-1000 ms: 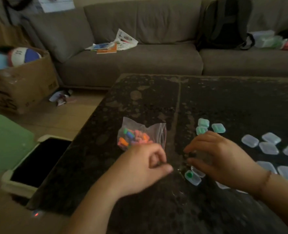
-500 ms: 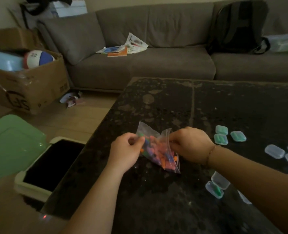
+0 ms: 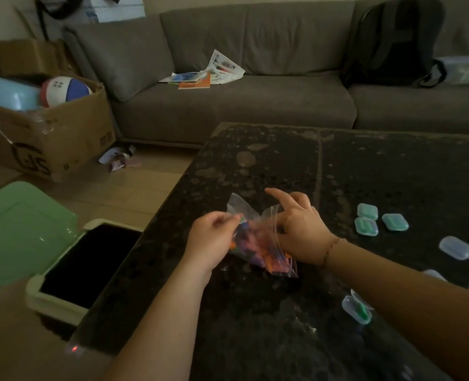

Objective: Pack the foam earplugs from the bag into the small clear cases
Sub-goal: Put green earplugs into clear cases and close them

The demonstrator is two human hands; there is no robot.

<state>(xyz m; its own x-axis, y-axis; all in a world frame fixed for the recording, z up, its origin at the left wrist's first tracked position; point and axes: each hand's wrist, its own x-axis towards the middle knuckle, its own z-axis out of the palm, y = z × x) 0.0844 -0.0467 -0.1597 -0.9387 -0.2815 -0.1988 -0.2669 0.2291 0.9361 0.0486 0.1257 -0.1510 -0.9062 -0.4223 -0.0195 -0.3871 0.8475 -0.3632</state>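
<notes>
Left hand (image 3: 214, 237) pinches the near-left edge of the zip bag (image 3: 258, 243), fingers curled on the plastic; right hand (image 3: 299, 229) grips the bag's other side at the zip, index finger sticking out straight. I read this as pulling the mouth open. Bag is lifted just off the dark surface (image 3: 255, 325), foam earplugs (image 3: 269, 254) bunched inside (orange, pink, purple, blurry). One open case (image 3: 358, 309) with a green plug in it sits near my right forearm; three teal cases (image 3: 368, 220) and some clear cases (image 3: 455, 247) lie to the right, well apart from the bag.

Risk, as I judge it: the bag tilts mouth-down toward me, so a hard tug could spill plugs over the surface or off its left edge to the floor. Foam rolls.

Hard to see: whether the zip is open at all, the right thumb, the plug count. More cases are cut off at the right frame edge.
</notes>
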